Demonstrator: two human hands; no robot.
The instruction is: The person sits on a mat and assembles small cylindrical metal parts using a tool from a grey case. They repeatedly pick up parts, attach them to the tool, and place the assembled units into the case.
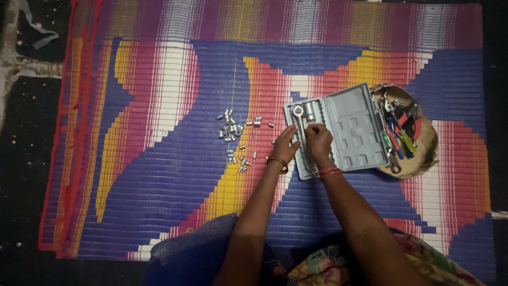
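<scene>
On the striped floor mat (159, 159), both hands, left hand (286, 144) and right hand (318, 139), rest with curled fingers on the ratchet wrench (299, 121) lying inside the open grey tool case (354, 127), loose sockets (235, 137) nearby.

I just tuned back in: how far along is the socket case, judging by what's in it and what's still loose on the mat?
Done: the ratchet wrench lies in the open grey case. In hand: the left hand and right hand both work at the case's tray half. Left: many small metal sockets lie scattered on the striped mat, outside the case. The basket of hand tools sits untouched.
</scene>
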